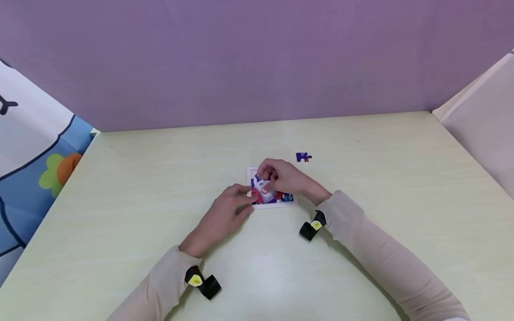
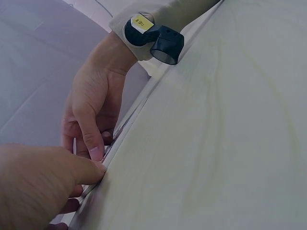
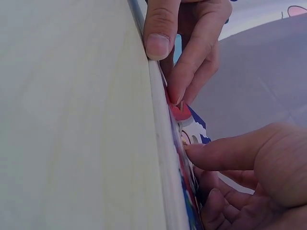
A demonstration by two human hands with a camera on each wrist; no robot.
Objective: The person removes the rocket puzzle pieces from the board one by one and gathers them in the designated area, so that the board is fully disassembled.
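Two hands meet over a small puzzle board in the middle of the pale table. The left hand holds the board's left edge, with the thumb and a finger pinching it. The right hand is curled over the far corner of the board, and its fingertips press down on a puzzle piece there. One loose puzzle piece, blue and purple, lies near the board, just past the right hand. Each wrist wears a black camera band with a small yellow label. The writing on the labels is too small to read.
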